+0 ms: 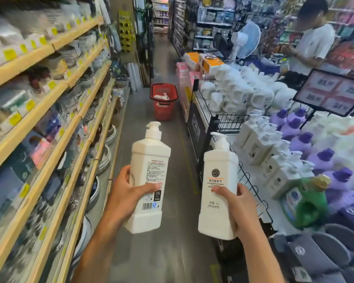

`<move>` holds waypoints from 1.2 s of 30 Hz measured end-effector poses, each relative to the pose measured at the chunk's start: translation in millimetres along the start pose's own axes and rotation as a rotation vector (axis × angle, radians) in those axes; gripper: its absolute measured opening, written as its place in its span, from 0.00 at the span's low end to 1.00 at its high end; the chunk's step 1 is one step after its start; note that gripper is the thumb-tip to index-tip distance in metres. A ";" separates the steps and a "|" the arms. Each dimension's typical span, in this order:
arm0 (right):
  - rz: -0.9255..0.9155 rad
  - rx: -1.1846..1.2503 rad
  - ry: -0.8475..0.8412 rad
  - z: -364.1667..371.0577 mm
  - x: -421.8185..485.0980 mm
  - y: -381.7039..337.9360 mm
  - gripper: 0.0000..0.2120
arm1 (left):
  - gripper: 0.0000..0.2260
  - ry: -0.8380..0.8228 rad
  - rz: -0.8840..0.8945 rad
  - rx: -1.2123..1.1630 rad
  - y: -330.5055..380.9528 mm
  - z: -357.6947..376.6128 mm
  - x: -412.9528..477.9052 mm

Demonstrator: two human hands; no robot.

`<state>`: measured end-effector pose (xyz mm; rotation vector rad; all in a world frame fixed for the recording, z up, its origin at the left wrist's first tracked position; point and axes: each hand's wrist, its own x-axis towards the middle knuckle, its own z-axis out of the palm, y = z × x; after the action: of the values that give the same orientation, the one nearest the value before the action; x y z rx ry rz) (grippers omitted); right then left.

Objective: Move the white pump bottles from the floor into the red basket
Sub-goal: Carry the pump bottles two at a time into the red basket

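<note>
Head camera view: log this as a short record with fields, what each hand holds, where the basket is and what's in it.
left hand: grips a white pump bottle, barcode label facing the camera
right hand: grips a second pump bottle, front label facing the camera
red basket: on the floor ahead, apart from both hands
in basket: a third pump bottle
task state: held bottles not yet in the basket

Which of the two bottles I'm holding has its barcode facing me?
The left-hand bottle: its back label with the barcode faces the camera. The right-hand bottle shows its front label with a round logo instead.
</note>
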<state>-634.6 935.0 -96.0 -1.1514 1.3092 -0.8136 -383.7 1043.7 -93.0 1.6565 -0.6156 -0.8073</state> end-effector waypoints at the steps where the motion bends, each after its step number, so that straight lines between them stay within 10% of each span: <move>1: -0.001 -0.005 0.006 7.1 7.5 -3.9 0.19 | 0.30 0.005 0.000 0.009 0.8 -3.9 9.9; 36: -0.077 -0.158 -0.128 155.9 346.9 -102.8 0.20 | 0.30 0.237 0.013 0.103 71.5 27.8 334.2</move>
<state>-419.2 605.9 -118.1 -1.3635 1.2463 -0.6895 -194.2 757.9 -89.7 1.8081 -0.5073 -0.5661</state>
